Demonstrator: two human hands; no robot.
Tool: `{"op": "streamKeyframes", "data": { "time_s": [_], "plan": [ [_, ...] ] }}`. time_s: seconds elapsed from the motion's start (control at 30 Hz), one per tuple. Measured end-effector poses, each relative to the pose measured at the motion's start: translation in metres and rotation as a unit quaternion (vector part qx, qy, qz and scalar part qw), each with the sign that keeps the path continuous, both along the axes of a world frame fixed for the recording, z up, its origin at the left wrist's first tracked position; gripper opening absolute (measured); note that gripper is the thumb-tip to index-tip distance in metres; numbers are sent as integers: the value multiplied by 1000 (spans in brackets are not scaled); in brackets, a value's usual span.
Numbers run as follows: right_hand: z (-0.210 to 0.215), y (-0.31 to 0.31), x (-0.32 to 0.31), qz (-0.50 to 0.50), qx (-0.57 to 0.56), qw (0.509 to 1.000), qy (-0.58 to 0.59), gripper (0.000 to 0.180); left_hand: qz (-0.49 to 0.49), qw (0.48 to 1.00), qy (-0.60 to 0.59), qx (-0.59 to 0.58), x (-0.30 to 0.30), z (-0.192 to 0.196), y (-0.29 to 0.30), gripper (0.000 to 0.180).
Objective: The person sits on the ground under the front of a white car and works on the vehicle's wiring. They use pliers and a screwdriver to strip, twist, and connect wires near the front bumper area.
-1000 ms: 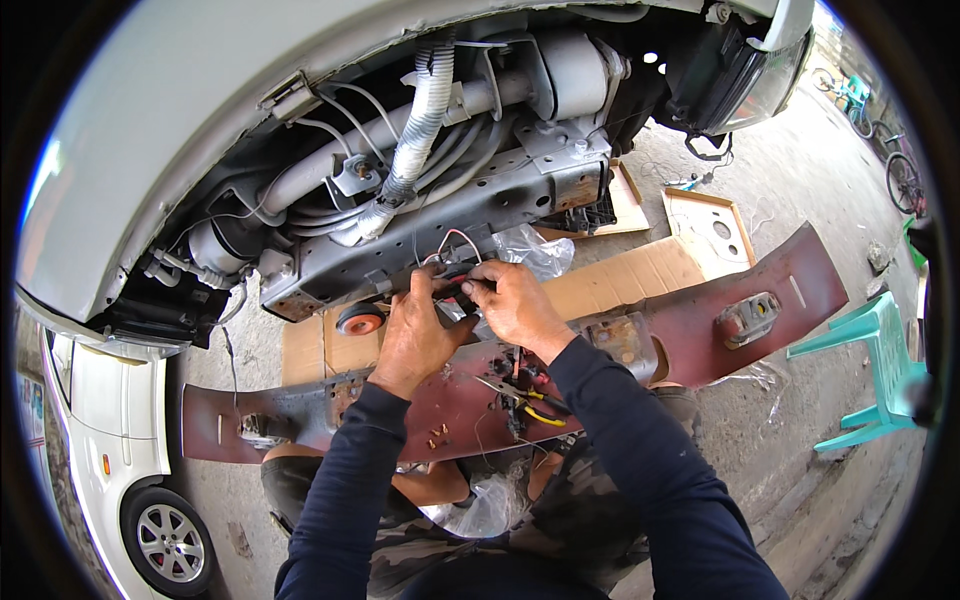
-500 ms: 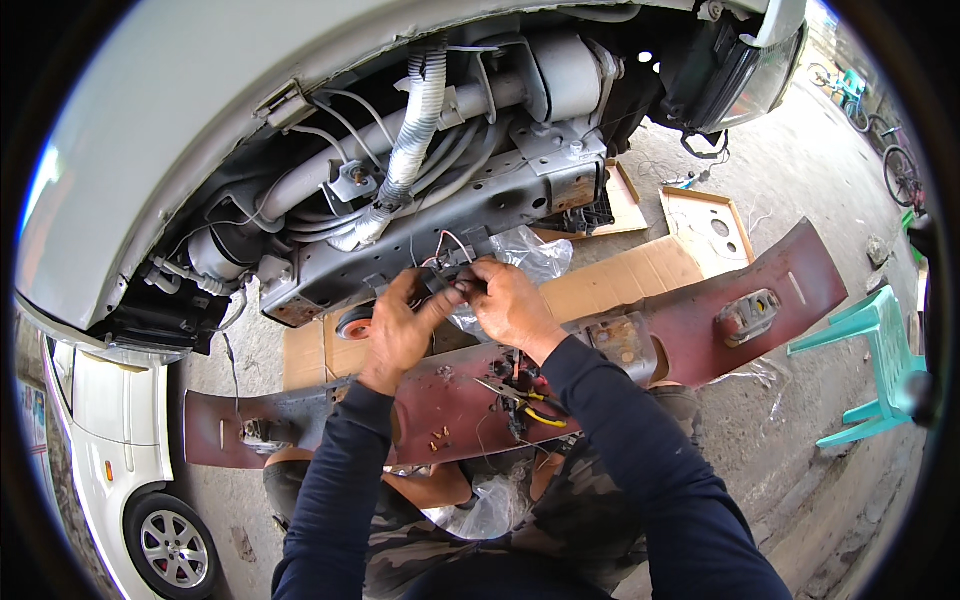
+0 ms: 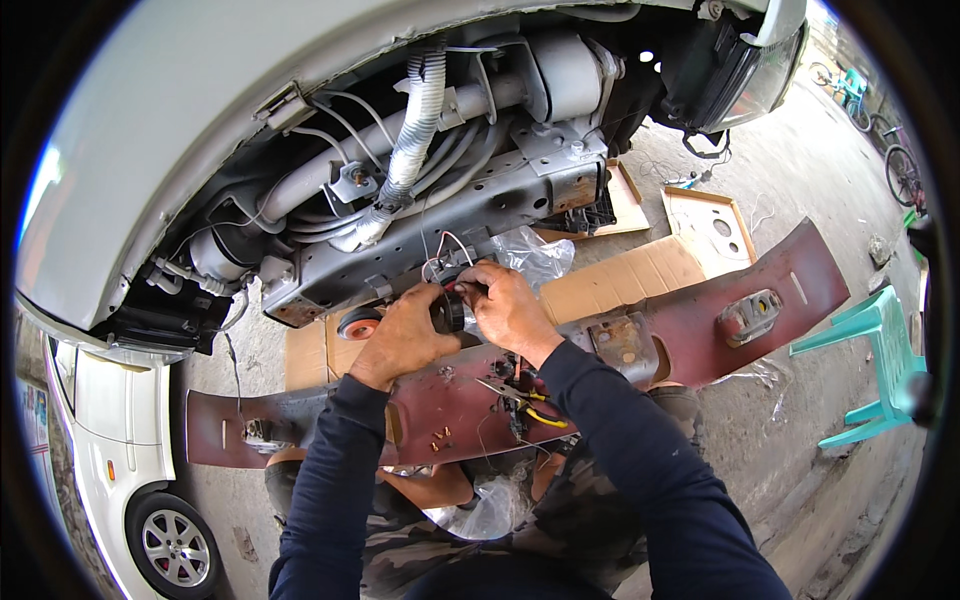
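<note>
My left hand (image 3: 412, 332) is closed, its fingers curled around a black round part (image 3: 446, 314) that looks like a tape roll, seen edge-on. My right hand (image 3: 508, 312) pinches close beside it, near a bit of red; what lies between those fingertips is too small to make out. Thin white and red wires (image 3: 458, 243) loop up just beyond my fingers, in front of the vehicle's grey metal crossbeam (image 3: 440, 225). A black disc with an orange-red centre (image 3: 362, 325) sits left of my left hand. Both hands are above a dark red bumper panel (image 3: 700, 325).
On the panel lie yellow-handled pliers (image 3: 537, 407), tangled black wiring and several small brass-coloured pieces (image 3: 441, 438). Flat cardboard (image 3: 625, 290) and clear plastic (image 3: 535, 255) are beyond it. A corrugated hose (image 3: 412, 130) hangs overhead. A green plastic chair (image 3: 870, 350) stands right, a white car (image 3: 110, 420) left.
My left hand has turned and its fingers have shifted, so more of the black round part shows. My right hand stays nearly in place, its fingertips moved slightly.
</note>
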State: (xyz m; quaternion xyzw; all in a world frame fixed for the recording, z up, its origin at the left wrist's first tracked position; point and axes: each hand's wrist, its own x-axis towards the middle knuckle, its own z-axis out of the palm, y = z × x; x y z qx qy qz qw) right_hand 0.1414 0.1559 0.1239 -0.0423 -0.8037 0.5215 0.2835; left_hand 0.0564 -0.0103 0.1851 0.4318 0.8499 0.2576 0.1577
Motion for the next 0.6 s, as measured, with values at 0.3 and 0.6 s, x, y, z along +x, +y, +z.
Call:
{"op": "streamKeyframes", "data": {
  "time_s": [0.3,0.6],
  "plan": [
    [2,-3,5,-1,19,1000,-10,11,163,976,21,144,-8,0,15,53],
    [0,-7,3,5,-9,1000,8,11,193,965,-59,166,-11,-10,20,40]
  ]
}}
